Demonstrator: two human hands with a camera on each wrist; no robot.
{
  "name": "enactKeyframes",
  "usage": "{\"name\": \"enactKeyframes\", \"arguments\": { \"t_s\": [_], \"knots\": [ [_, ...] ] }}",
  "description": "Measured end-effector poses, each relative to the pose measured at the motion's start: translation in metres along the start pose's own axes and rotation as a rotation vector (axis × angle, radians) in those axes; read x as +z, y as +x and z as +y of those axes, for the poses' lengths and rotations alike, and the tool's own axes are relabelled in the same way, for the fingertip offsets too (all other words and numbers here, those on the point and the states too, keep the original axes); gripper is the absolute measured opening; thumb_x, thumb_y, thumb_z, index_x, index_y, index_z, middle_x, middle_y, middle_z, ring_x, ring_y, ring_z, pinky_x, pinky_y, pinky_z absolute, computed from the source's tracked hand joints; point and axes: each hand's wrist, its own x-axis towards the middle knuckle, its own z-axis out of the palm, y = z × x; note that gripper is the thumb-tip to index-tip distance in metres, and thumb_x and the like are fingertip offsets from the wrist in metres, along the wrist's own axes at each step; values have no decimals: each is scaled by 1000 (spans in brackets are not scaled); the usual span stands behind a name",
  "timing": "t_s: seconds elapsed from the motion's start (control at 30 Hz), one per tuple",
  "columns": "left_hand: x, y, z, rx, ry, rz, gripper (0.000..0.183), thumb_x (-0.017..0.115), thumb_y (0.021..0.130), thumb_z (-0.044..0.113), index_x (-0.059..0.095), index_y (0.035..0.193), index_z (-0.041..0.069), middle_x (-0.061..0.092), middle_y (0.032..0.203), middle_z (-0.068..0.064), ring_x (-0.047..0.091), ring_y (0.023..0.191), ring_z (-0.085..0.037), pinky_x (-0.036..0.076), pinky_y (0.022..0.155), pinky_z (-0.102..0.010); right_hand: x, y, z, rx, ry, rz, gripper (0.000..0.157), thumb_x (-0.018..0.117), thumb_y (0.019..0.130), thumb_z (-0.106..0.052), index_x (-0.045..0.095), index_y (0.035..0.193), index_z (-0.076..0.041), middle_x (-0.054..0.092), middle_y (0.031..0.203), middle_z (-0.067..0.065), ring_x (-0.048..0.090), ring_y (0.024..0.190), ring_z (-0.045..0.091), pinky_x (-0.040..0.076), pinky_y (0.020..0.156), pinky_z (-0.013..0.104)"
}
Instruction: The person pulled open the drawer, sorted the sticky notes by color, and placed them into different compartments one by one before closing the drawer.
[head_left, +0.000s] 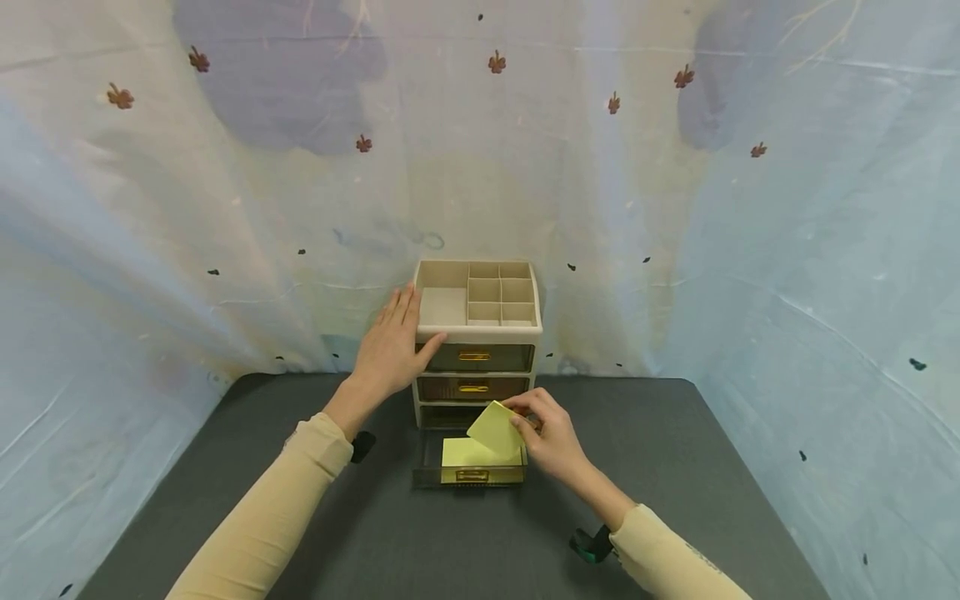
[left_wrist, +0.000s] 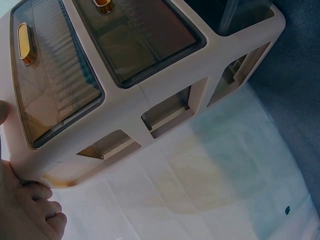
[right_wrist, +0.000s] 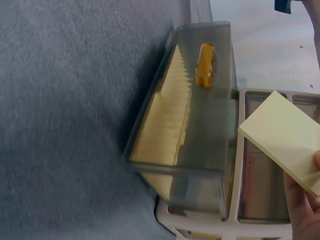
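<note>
My left hand rests along the left side of a cream desktop drawer organizer, fingers straight along the upper edge and thumb on the front. In the left wrist view, its fingers lie against the side wall. Between thumb and fingertips, my right hand pinches a pad of yellow sticky notes, tilted above the pulled-out bottom drawer. The right wrist view shows the pad's thickness. Inside that clear grey drawer lie more yellow sticky notes.
Two upper drawers with gold handles are closed. The organizer's top has a large compartment and several small ones. It stands on a dark grey table, before a patterned fabric backdrop.
</note>
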Motion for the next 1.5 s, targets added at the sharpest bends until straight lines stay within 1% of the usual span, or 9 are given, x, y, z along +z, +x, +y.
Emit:
{"name": "enactKeyframes", "arguments": {
  "t_s": [0.2,0.4,0.67,0.9,1.1,1.27,1.4,1.5],
  "knots": [
    [1,0,-1,-3,-2,0,90,45,107,59,10,166,1,5,174,-16,6,160,-36,16,128,-54,15,1,0,6,-11,-29,22,72,95,2,74,115,-8,63,106,3,63,90,16,56,67,25],
    [2,0,-1,-11,0,-8,90,45,107,60,10,167,2,3,174,-15,6,160,-35,16,128,-54,28,3,-3,17,1,-64,22,72,96,2,74,115,-9,62,107,3,64,92,17,57,72,28],
    [2,0,0,-2,7,17,90,47,107,59,12,166,1,8,174,-17,11,159,-38,20,126,-56,47,6,-4,35,16,-119,23,72,97,0,74,117,-10,62,108,2,65,93,16,59,78,29],
    [3,0,-1,2,11,29,90,47,107,59,12,166,1,9,174,-17,11,160,-37,21,126,-56,62,8,-4,36,38,-166,24,71,98,-1,73,119,-12,61,109,0,64,96,15,59,81,30],
    [3,0,-1,3,8,27,90,47,107,59,12,167,2,8,174,-17,11,160,-37,20,127,-55,70,9,-8,51,44,-228,23,70,98,0,73,119,-11,61,110,1,63,99,17,58,83,31],
    [3,0,-1,2,6,25,90,46,107,60,11,167,2,9,174,-18,10,160,-37,20,126,-56,72,12,-12,64,54,-292,22,69,99,0,73,118,-10,62,111,2,65,106,21,58,92,35],
    [3,0,-2,3,1,16,90,43,107,60,9,167,2,8,174,-18,10,159,-38,20,126,-57,74,16,-10,85,37,-360,22,68,100,0,74,119,-10,63,111,3,66,106,21,58,95,34],
    [2,0,-1,3,1,17,90,43,107,60,10,167,2,8,174,-18,10,159,-38,20,126,-57,76,18,-6,115,8,-403,23,67,100,-1,75,119,-12,64,110,1,66,104,19,58,94,33]
  ]
}}
